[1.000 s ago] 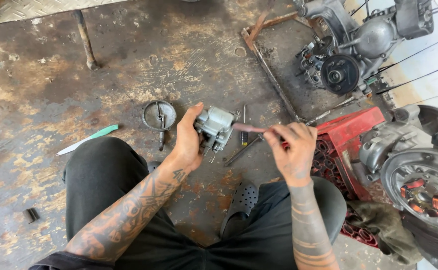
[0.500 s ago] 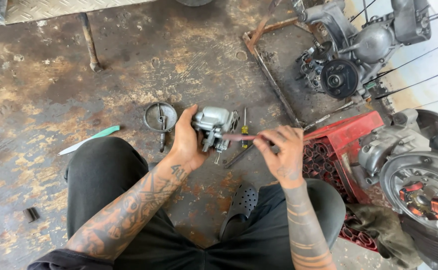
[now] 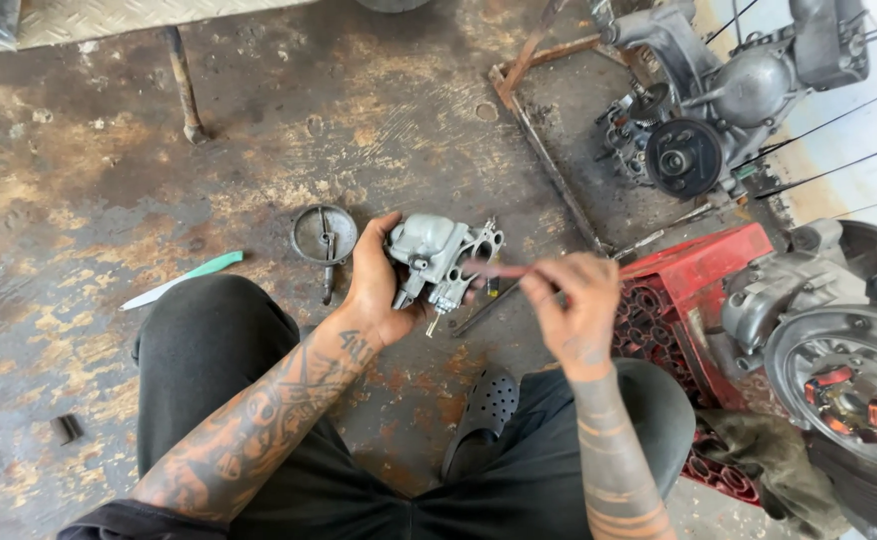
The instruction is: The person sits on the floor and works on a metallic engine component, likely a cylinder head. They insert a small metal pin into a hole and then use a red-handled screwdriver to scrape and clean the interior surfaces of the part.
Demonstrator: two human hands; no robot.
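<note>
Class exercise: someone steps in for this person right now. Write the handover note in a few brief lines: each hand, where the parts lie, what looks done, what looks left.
Left hand: grips the small grey cast-metal carburettor, held above the stained concrete floor.
Right hand: pinches a thin reddish rod-like tool, its tip at the carburettor's side.
Nearby: a round metal cap lies on the floor beside the left hand; a green-handled tool by the left knee; a red plastic crate to the right.
Done: carburettor is off any engine and in hand.
Left: the work with the rod at the carburettor looks unfinished; how far it has got cannot be told.
</note>
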